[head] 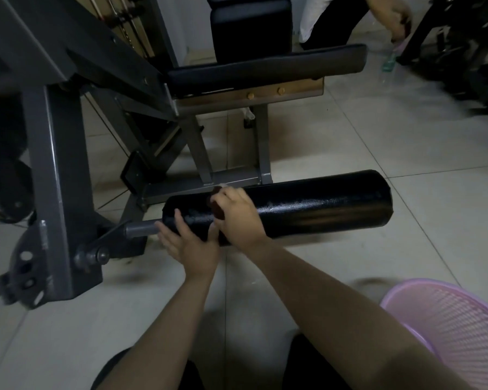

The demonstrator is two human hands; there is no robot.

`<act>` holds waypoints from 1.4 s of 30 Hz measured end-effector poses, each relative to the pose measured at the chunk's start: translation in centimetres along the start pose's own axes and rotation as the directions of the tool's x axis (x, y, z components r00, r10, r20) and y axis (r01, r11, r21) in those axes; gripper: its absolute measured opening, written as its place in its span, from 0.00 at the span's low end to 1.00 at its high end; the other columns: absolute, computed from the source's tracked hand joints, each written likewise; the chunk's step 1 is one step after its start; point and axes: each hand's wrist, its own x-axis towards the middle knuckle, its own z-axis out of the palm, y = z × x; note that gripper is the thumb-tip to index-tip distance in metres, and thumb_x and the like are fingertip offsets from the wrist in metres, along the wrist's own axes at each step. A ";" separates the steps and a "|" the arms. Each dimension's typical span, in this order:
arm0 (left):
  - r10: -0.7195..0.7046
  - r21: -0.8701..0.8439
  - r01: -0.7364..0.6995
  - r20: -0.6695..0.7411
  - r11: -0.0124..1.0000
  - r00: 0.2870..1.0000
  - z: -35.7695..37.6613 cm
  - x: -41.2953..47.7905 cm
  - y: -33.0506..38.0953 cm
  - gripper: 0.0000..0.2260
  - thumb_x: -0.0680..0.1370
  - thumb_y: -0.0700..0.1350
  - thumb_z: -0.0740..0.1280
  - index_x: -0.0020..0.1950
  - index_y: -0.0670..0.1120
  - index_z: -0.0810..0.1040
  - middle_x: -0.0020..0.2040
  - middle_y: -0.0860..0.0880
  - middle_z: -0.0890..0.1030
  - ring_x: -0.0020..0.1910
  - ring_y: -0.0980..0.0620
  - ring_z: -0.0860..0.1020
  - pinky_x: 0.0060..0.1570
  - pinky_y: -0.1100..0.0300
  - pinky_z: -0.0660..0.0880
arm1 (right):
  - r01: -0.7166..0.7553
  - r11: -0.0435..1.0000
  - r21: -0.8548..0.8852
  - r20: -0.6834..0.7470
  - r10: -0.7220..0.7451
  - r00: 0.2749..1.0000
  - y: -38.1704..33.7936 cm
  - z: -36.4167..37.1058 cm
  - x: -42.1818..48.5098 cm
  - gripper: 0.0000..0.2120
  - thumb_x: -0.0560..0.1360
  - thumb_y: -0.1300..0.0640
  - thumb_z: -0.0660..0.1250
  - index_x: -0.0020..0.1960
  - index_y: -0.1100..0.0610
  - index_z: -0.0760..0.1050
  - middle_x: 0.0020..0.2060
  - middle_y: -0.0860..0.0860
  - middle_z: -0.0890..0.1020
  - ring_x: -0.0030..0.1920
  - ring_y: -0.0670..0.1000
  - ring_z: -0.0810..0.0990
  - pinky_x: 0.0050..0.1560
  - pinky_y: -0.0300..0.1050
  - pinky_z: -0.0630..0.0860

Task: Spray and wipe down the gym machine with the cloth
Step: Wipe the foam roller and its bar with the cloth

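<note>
The right hand [237, 213] has its fingers [223, 197] curled on a small dark-red cloth [217, 211], pressed to the black roller pad [321, 206] beneath them. The left hand [186, 243], fingers straight, braces the pad's end. The cloth looks soft and light, best gripped bunched; the glistening pad is likely slippery.

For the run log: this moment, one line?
left hand rests on roller pad | right hand grips red cloth on pad | wiping

A gym: a grey steel machine [54, 164] with padded black seat [265, 70] and roller [307, 205] stands on pale floor tiles [378, 136].
</note>
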 end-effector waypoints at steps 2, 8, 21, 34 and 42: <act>0.007 0.002 -0.007 0.005 1.000 1.000 0.1 0.0 0.2 0.41 0.77 0.57 0.72 0.83 0.51 0.52 0.82 0.40 0.38 0.80 0.36 0.40 0.77 0.37 0.45 | -0.051 0.998 -0.029 -0.051 0.049 0.997 2.0 -1.7 -0.6 0.20 0.65 0.61 0.77 0.57 0.59 0.79 0.54 0.56 0.79 0.55 0.59 0.74 0.58 0.51 0.73; 0.008 0.003 -0.008 -0.017 1.000 1.000 0.3 0.3 0.1 0.41 0.77 0.59 0.71 0.82 0.50 0.53 0.82 0.40 0.38 0.80 0.36 0.40 0.77 0.36 0.46 | -0.289 0.951 -0.107 -0.273 0.252 0.928 9.0 -7.9 -2.6 0.15 0.65 0.64 0.75 0.51 0.60 0.80 0.49 0.59 0.79 0.50 0.62 0.74 0.53 0.52 0.73; 0.017 -0.107 -0.024 -0.061 0.994 0.998 -0.1 0.1 -0.2 0.52 0.73 0.64 0.72 0.83 0.42 0.45 0.83 0.43 0.46 0.81 0.41 0.44 0.78 0.46 0.43 | -0.345 0.936 0.072 -0.284 0.351 0.892 5.9 -9.0 -1.3 0.27 0.68 0.66 0.74 0.66 0.59 0.74 0.58 0.58 0.78 0.59 0.58 0.74 0.63 0.47 0.69; -0.037 -0.185 0.020 -0.087 0.983 0.996 -0.6 1.4 -1.3 0.40 0.81 0.46 0.67 0.81 0.37 0.43 0.80 0.35 0.55 0.79 0.38 0.58 0.77 0.44 0.57 | 0.100 0.977 0.190 0.190 -0.137 0.972 -7.5 3.9 3.1 0.13 0.75 0.50 0.69 0.55 0.54 0.74 0.53 0.51 0.76 0.57 0.52 0.69 0.57 0.46 0.69; -0.034 -0.205 0.015 -0.089 0.979 0.995 -0.5 1.2 -1.1 0.63 0.64 0.61 0.80 0.82 0.43 0.40 0.82 0.42 0.55 0.80 0.45 0.53 0.77 0.43 0.58 | -0.043 0.999 0.023 0.036 0.042 0.998 -1.3 0.1 1.9 0.18 0.66 0.64 0.75 0.53 0.57 0.76 0.50 0.54 0.80 0.54 0.56 0.72 0.52 0.43 0.66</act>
